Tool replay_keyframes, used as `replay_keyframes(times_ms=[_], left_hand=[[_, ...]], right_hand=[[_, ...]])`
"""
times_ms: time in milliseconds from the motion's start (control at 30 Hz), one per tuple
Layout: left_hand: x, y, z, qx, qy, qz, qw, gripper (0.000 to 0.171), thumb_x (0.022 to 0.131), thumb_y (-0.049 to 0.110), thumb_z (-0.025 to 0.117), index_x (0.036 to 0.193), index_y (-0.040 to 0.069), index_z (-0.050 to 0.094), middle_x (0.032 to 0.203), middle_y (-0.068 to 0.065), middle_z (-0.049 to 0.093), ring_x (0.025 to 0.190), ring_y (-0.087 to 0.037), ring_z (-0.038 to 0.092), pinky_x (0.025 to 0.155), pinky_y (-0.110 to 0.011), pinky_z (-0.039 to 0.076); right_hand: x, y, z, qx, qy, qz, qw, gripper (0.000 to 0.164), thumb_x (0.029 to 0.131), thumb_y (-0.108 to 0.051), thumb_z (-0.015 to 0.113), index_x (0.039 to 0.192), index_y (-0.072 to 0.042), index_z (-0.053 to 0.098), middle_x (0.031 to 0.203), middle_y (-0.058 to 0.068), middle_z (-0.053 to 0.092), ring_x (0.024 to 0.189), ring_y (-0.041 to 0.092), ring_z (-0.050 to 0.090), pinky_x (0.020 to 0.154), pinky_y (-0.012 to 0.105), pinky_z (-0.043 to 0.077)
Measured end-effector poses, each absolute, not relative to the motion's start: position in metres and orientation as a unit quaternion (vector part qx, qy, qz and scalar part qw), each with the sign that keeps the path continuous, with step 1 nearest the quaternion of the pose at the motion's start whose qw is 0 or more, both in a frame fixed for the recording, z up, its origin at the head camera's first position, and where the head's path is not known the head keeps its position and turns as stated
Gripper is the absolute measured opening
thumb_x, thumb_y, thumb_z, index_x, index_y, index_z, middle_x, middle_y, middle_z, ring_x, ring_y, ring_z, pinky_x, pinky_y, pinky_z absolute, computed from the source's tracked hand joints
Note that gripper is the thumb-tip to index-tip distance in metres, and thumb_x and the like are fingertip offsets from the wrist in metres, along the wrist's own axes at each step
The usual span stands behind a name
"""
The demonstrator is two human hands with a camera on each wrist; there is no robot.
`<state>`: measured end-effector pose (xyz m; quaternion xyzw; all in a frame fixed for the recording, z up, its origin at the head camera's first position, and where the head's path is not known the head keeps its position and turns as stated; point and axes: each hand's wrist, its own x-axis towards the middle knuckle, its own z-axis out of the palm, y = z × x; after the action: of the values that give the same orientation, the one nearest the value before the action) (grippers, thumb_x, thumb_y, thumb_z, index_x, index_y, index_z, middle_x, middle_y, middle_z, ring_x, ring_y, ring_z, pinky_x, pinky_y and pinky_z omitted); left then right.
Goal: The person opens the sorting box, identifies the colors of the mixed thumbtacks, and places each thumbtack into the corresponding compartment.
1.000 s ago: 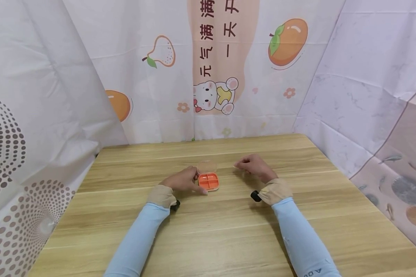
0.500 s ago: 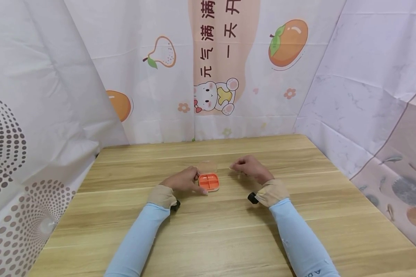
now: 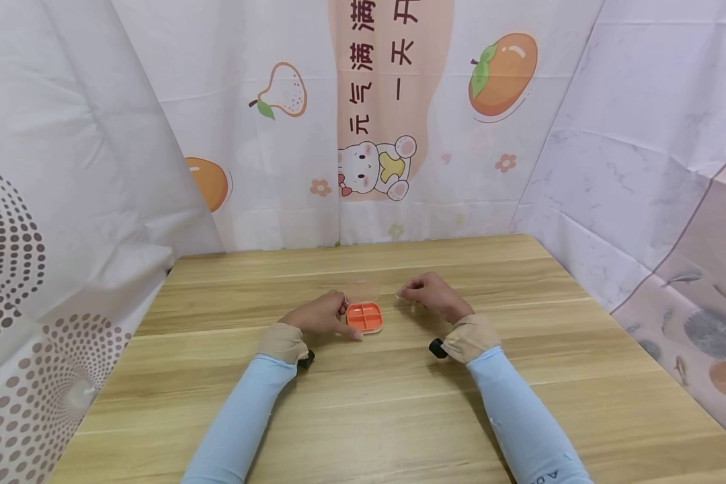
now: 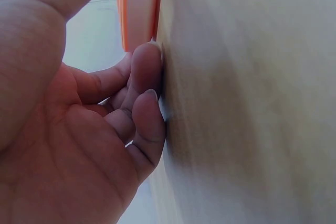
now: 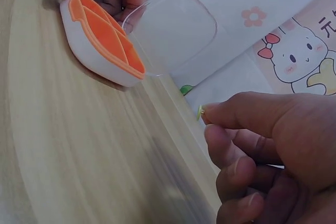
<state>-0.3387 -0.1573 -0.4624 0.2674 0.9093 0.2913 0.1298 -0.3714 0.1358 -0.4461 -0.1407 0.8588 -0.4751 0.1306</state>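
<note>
A small pill box (image 3: 364, 317) with a white shell and orange divided compartments sits on the table, its clear lid (image 3: 361, 292) swung back. My left hand (image 3: 320, 314) holds the box by its left side, thumb at the near edge and fingers near the lid hinge. Curled fingertips beside the box wall (image 4: 140, 14) show in the left wrist view. To the right of the box, my right hand (image 3: 435, 294) pinches a tiny yellow-green piece (image 5: 200, 112) between thumb and index finger. That piece looks like a small stud; its exact kind is unclear. No contents show in the visible compartments.
The wood-grain table (image 3: 363, 417) extends around both hands. Behind it hangs a printed curtain (image 3: 266, 168), and a pale sheet (image 3: 611, 134) drops along the right side. Black wrist cameras (image 3: 438, 347) sit beneath the wrists.
My right hand has moved slightly left toward the pill box, with the small piece between its fingertips. The left hand and the box have stayed in place.
</note>
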Motion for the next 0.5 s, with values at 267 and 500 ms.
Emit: replay_keyframes(times_ms=[267,500], left_hand=[[-0.3382,-0.1572,-0.4616,0.265,0.908,0.297,0.133,0.065,0.071,0.052,0.082,0.106,0.008,0.051,0.099,-0.007,0.05,0.088,-0.019,0.046,0.072,-0.028,0.041],[-0.3369,-0.157,-0.4608,0.265,0.907,0.3,0.131,0.064,0.071,0.052,0.082,0.104,0.007,0.051,0.099,-0.007,0.05,0.088,-0.019,0.045,0.072,-0.029,0.04]], right_hand=[[-0.3696,0.1317,-0.4448,-0.149,0.86,-0.471,0.128,0.024,0.095,-0.026,0.065,0.107,-0.007,0.073,0.101,0.014,0.066,0.082,0.03,0.052,0.065,0.034,0.043],[-0.3675,0.1265,-0.4429,-0.15,0.864,-0.463,0.128,0.023,0.094,-0.027,0.066,0.106,-0.008,0.073,0.097,0.011,0.066,0.079,0.026,0.051,0.063,0.031,0.041]])
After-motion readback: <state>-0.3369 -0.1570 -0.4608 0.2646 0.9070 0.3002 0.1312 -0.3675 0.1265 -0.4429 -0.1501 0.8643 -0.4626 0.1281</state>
